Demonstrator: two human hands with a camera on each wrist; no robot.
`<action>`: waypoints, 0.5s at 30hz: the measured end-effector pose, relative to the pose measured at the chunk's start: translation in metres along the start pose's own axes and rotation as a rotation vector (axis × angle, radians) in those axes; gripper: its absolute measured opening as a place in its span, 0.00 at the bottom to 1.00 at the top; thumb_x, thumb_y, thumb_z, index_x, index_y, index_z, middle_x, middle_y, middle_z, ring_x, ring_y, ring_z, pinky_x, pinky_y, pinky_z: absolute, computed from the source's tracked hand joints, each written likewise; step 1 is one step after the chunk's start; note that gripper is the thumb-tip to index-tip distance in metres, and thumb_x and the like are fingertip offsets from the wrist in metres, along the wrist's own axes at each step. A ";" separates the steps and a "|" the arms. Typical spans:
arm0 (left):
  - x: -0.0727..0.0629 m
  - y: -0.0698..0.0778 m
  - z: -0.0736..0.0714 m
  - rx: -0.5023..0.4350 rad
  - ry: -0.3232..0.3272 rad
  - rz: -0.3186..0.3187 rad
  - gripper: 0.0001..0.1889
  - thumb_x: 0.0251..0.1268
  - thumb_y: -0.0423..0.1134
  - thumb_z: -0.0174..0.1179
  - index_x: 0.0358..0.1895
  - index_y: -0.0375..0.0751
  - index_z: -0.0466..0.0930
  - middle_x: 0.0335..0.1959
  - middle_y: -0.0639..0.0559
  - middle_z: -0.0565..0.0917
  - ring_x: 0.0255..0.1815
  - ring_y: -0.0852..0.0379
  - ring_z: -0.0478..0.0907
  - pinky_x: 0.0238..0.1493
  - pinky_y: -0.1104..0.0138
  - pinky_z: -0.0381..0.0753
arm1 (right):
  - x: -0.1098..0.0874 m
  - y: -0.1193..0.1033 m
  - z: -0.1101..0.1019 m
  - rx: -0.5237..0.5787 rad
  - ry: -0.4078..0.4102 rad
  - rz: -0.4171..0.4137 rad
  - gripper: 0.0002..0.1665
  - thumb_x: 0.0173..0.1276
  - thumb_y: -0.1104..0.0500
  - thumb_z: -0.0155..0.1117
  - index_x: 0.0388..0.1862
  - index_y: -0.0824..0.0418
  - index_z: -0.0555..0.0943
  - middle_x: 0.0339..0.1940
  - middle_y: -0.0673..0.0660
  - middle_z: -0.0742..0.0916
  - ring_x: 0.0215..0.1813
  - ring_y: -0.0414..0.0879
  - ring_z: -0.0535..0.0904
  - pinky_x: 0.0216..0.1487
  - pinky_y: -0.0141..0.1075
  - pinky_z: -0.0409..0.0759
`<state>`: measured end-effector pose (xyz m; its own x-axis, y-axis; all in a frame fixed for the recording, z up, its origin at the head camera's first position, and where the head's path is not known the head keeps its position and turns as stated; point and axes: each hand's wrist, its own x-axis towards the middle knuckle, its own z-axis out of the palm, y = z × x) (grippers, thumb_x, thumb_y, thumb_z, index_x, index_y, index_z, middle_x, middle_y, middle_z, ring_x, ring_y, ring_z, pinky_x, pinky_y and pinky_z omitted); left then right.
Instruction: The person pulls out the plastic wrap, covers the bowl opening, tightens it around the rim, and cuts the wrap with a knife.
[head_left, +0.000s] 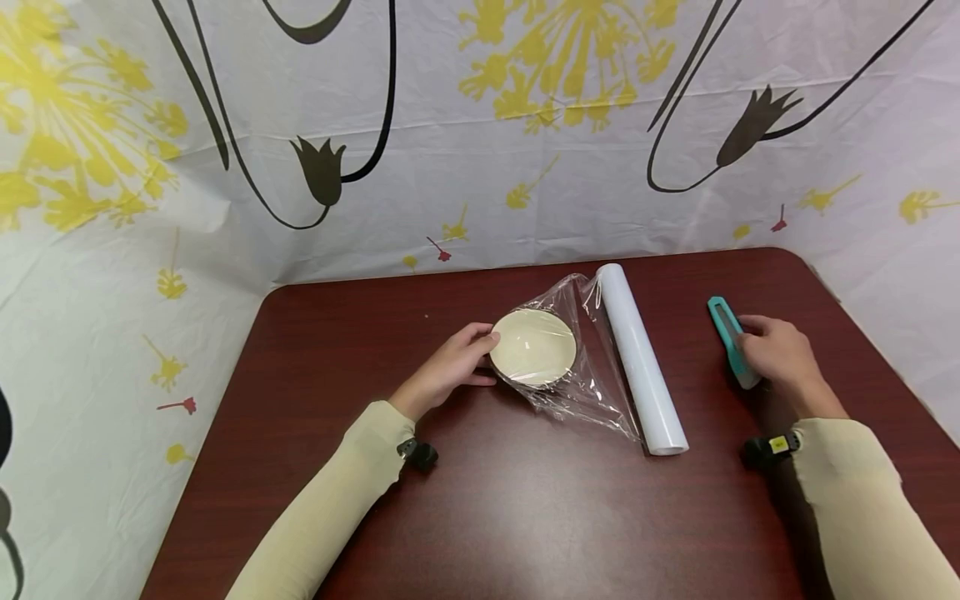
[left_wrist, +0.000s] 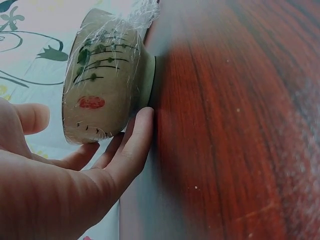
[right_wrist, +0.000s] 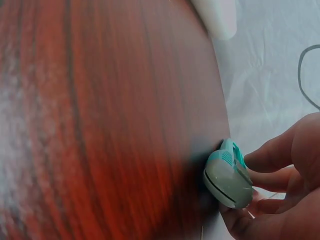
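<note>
A cream bowl [head_left: 534, 346] stands on the table with clear plastic wrap [head_left: 592, 400] spread around and over it. My left hand [head_left: 457, 358] touches the bowl's left side, thumb by the rim. In the left wrist view, the extended fingers rest against the lower side of the bowl [left_wrist: 102, 85], painted with green and red marks; the thumb is apart from it. The wrap runs to a white roll [head_left: 643, 358] at the right. Farther right, my right hand [head_left: 780, 354] pinches a teal and grey box cutter [right_wrist: 227, 177] between thumb and fingers, at the tabletop.
The dark red wooden table [head_left: 570, 525] ends at a wall covered with flower-patterned cloth [head_left: 480, 150]. The roll lies between the bowl and the box cutter, slanting toward the front. An end of the roll [right_wrist: 220, 17] shows in the right wrist view.
</note>
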<state>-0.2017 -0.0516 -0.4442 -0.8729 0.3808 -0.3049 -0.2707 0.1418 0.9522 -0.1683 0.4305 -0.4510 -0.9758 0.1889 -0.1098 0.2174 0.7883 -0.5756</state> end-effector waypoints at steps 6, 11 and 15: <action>-0.002 0.002 0.000 -0.007 -0.001 -0.002 0.26 0.91 0.44 0.52 0.80 0.32 0.67 0.67 0.33 0.79 0.61 0.40 0.84 0.54 0.50 0.92 | -0.001 0.004 -0.003 -0.002 0.000 0.004 0.33 0.83 0.60 0.47 0.79 0.80 0.67 0.70 0.85 0.74 0.61 0.74 0.71 0.51 0.57 0.77; -0.001 0.002 -0.001 -0.009 -0.001 -0.004 0.27 0.91 0.44 0.53 0.80 0.32 0.67 0.67 0.33 0.79 0.61 0.40 0.84 0.55 0.50 0.92 | -0.002 0.004 -0.005 -0.008 0.008 -0.008 0.32 0.84 0.60 0.45 0.78 0.79 0.68 0.72 0.86 0.73 0.64 0.75 0.70 0.57 0.67 0.77; -0.001 0.002 -0.001 -0.007 -0.001 -0.004 0.27 0.91 0.44 0.52 0.80 0.32 0.67 0.67 0.33 0.79 0.61 0.39 0.84 0.55 0.50 0.92 | -0.002 0.003 -0.006 -0.012 0.018 -0.015 0.31 0.85 0.60 0.44 0.77 0.80 0.69 0.71 0.85 0.74 0.64 0.75 0.71 0.58 0.67 0.76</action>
<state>-0.2013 -0.0523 -0.4422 -0.8716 0.3811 -0.3084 -0.2767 0.1369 0.9512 -0.1652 0.4363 -0.4478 -0.9784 0.1873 -0.0869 0.2032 0.7983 -0.5670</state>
